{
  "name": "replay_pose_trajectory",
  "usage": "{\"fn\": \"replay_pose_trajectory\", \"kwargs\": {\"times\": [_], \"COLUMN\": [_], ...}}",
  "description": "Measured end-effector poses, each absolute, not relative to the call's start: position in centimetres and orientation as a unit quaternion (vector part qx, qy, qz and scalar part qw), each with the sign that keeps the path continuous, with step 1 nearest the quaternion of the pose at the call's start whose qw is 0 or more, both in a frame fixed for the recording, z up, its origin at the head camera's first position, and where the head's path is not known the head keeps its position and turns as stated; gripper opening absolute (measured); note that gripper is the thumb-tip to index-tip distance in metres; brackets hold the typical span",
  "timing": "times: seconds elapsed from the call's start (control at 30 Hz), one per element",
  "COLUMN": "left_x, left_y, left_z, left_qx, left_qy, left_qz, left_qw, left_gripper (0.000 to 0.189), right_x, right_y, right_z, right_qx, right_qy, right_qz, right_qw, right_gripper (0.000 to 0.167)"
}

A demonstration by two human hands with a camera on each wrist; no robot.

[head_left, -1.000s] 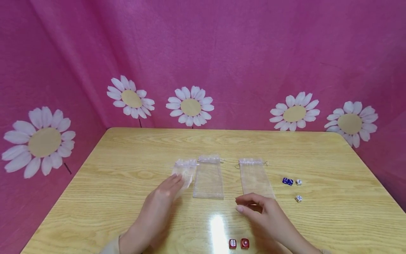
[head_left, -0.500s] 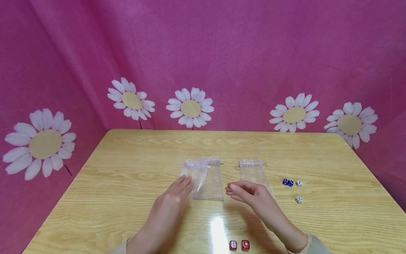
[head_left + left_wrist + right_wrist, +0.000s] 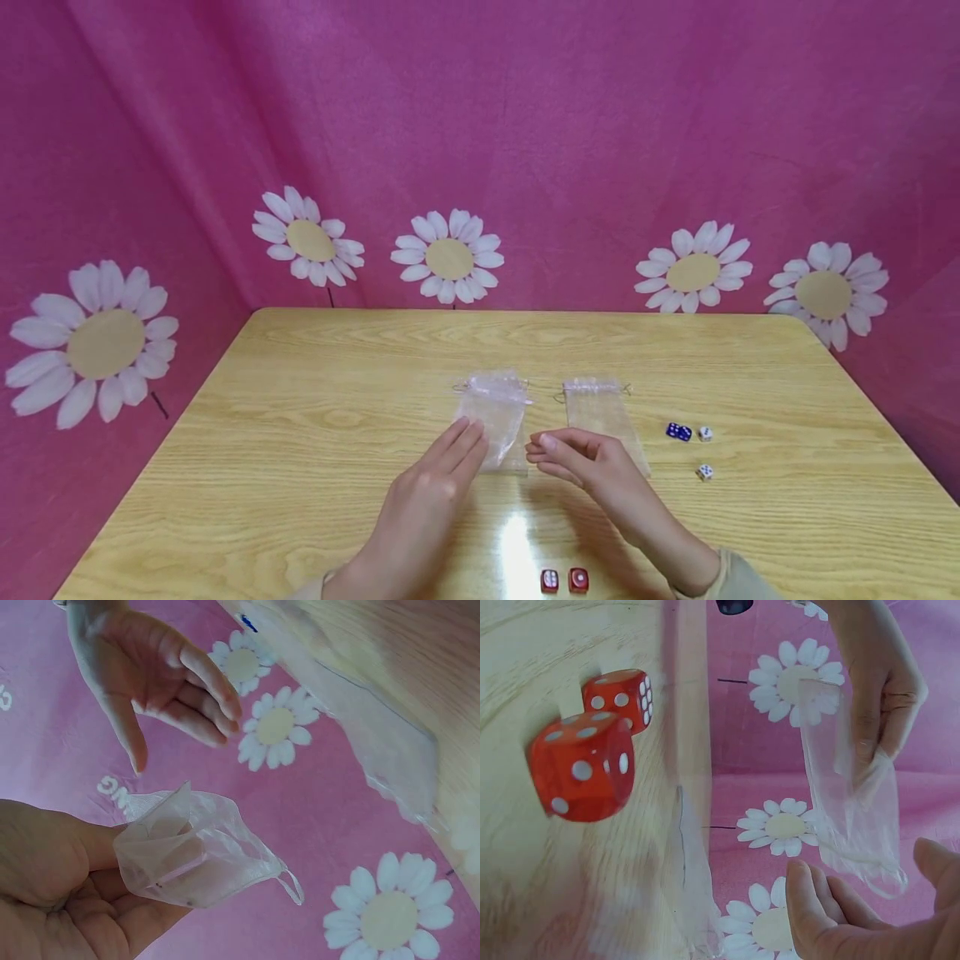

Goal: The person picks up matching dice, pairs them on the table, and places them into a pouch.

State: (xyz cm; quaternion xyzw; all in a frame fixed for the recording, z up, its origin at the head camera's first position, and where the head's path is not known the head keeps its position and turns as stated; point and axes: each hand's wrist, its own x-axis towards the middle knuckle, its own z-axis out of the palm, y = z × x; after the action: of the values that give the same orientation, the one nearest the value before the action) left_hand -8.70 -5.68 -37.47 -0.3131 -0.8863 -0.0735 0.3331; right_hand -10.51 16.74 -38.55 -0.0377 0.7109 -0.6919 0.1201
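My left hand (image 3: 427,496) grips a small sheer white drawstring pouch (image 3: 206,859), thumb on one side and fingers on the other. The pouch is held up with its gathered mouth and ribbon loop away from the palm. In the head view it overlaps a second sheer pouch (image 3: 516,469) that lies flat on the table. My right hand (image 3: 600,479) is nearby, fingers relaxed and nothing in them, just right of the held pouch. In the right wrist view my right fingers (image 3: 810,907) are below the pouch's mouth.
A third sheer pouch (image 3: 600,408) lies flat to the right, partly behind my right hand. Two red dice (image 3: 564,581) sit near the front edge. Blue dice (image 3: 678,432) and two white dice (image 3: 705,454) stand at the right. A pink flowered curtain (image 3: 555,150) hangs behind the table.
My left hand has carried the pouch to the right, over the middle pouch. My right hand has moved left toward it and slightly away from the right pouch.
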Motion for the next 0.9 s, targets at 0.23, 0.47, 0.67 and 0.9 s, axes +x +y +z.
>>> {"fn": "replay_pose_trajectory", "kwargs": {"times": [0.23,0.47,0.67,0.9], "left_x": [-8.2,-7.7,-7.5,-7.4], "left_y": [-4.5,-4.0,-3.8,-3.7], "left_z": [-37.3,-37.4,-37.7,-37.9], "left_qx": [-0.345,-0.368,-0.376,-0.378], "left_qy": [-0.863,-0.844,-0.838,-0.834], "left_qz": [-0.047,-0.057,-0.067,-0.047], "left_qw": [0.365,0.386,0.390,0.400], "left_gripper": [0.042,0.033,0.033,0.033], "right_x": [-10.4,-10.3,-10.2,-10.2], "right_y": [16.2,15.8,15.6,15.6], "right_z": [-38.2,-37.7,-37.8,-37.9], "right_qx": [-0.044,-0.032,-0.048,-0.040], "right_qy": [0.693,0.685,0.669,0.677], "right_qz": [-0.710,-0.719,-0.734,-0.728], "right_qw": [0.115,0.108,0.112,0.095], "right_gripper": [0.052,0.051,0.053,0.047]}}
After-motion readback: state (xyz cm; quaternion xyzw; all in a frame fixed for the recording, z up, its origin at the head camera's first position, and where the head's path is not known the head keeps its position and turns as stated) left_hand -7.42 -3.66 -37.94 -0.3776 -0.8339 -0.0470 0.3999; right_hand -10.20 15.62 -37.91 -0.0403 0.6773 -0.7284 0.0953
